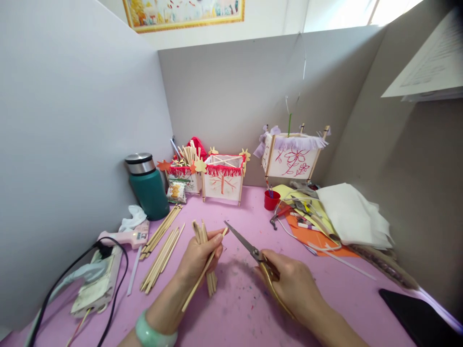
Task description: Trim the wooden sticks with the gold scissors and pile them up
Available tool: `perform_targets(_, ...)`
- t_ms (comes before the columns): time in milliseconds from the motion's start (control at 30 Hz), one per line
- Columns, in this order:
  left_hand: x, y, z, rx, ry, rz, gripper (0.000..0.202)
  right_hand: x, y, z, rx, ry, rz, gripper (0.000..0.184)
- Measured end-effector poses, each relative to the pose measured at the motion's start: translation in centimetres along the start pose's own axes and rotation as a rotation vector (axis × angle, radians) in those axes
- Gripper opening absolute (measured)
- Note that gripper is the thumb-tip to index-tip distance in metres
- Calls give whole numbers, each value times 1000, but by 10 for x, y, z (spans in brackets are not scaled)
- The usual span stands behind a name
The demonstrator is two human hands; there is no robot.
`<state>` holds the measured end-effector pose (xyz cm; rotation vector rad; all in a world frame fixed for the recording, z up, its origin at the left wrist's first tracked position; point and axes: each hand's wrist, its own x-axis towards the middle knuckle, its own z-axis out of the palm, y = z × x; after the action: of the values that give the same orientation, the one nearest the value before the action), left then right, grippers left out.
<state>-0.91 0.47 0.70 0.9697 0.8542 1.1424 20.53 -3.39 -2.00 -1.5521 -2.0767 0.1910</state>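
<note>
My left hand (204, 255) is closed around several thin wooden sticks (211, 284). One stick (197, 285) slants across the fingers, its upper end sticking out past the thumb. In my right hand (292, 279) is a pair of scissors (249, 246) with gold handles, the dark blades pointing up and left. Their tip is close to the upper end of the slanted stick; I cannot tell whether they touch. Left of my left hand, more sticks (162, 260) lie on the pink tabletop (246, 318), with a second bundle (161, 231) behind them.
A teal bottle (148, 188), a pink glue gun (126, 237) and a power strip (97, 289) stand or lie left. Paper lanterns (222, 185) line the back, one lantern (291, 156) hanging right. A red cup (271, 200), coloured paper and white sheets (352, 217) are at right.
</note>
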Motion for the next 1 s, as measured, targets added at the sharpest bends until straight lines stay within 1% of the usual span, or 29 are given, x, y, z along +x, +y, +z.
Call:
perform_targets(100,1,0,-1,11,-2,-5,40,2,3,-1,-14,-12,-21,19)
perform_targets(200,2,-1,-2,34,-4,-6,43,4,4,-3,-21,-18,-30,21)
perform_targets(367,2,-3,-3,59,60,-27,53,3,2,-4,-18,-4,-43,20)
perform_targets(467,2,-4,-2,58,81,-34,52,3,2,-4,-41,4,-47,19)
perform_targets(633,1,-3,0,52,40,-14,42,1,2,-2,-63,-4,-50,18)
perform_targets(800,-1,-2,1,67,38,-1,45,-1,1,3,-102,16,-50,18)
perform_targets(1000,-3,-3,2,69,71,-9,51,-4,-2,6,-85,-14,-32,18)
